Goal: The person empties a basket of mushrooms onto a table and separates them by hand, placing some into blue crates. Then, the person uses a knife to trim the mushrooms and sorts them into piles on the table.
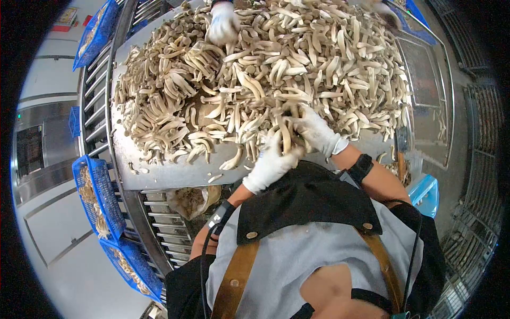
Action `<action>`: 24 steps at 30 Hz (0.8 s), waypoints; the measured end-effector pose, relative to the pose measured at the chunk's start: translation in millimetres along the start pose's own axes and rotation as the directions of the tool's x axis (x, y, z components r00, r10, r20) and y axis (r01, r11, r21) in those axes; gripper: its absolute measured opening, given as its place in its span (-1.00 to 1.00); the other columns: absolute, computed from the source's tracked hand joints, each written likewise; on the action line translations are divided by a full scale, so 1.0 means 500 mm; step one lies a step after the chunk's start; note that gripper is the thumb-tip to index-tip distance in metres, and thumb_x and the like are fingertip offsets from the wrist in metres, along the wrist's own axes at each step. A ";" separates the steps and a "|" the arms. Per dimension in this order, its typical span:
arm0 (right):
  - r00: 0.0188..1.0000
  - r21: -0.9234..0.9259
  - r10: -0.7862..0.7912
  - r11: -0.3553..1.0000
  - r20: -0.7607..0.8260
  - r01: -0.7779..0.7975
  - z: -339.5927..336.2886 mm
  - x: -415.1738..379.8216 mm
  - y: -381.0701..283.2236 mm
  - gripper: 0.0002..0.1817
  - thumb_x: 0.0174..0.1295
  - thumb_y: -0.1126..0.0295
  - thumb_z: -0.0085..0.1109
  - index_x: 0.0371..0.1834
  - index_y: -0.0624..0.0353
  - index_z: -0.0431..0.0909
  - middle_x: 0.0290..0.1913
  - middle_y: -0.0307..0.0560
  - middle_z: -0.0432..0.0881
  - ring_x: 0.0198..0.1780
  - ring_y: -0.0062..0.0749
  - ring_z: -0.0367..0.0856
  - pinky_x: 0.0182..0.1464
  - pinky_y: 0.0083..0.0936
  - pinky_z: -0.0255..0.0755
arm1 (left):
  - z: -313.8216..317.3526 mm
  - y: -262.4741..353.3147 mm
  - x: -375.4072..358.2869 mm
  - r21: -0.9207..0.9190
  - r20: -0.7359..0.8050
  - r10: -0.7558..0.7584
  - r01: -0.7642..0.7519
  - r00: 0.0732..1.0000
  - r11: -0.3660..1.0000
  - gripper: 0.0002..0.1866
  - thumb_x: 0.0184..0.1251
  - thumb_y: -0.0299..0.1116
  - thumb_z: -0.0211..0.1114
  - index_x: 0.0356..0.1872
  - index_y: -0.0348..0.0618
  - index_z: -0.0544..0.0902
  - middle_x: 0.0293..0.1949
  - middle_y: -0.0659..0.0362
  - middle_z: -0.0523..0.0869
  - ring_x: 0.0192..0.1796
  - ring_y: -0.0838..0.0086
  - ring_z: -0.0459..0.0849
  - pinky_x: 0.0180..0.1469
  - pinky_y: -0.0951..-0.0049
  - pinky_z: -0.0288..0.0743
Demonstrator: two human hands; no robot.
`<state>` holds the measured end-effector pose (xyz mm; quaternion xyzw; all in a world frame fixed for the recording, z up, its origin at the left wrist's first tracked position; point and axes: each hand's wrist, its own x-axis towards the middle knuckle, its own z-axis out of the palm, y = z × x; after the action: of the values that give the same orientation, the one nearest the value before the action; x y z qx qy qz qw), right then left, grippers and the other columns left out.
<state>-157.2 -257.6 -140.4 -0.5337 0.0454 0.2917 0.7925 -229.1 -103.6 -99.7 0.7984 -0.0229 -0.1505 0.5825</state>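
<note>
Where left hand (273, 165) and right hand (317, 129) close, pale mushrooms (286, 136) sit grasped between them

From here I see many long, pale mushrooms (324, 69) with grey-brown caps, lying in a wide, loose heap across the upper frame; a few curved mushrooms (286, 137) are held near the centre.

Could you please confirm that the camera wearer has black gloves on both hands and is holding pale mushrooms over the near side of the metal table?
Not quite: the gloves are white, not black, as the head view shows. The left hand and right hand do hold pale mushrooms over the near side of the metal table.
</note>
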 end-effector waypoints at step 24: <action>0.995 -0.991 -0.019 -0.087 0.102 0.100 0.026 0.022 0.037 -0.36 0.12 0.07 0.32 0.21 0.19 0.42 0.09 0.18 0.54 0.08 0.05 0.56 0.14 -0.11 0.42 | -0.157 -0.120 0.037 0.127 -0.298 -0.065 0.107 0.952 0.986 -0.57 0.42 -0.07 0.28 -0.02 -0.31 0.65 -0.33 0.20 0.73 -0.30 0.55 0.58 -0.19 0.47 0.49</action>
<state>-160.4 -237.0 -154.2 -0.9375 -0.2295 0.2099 0.1563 -199.1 -15.9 -138.3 0.8514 0.0878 -0.0540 0.5143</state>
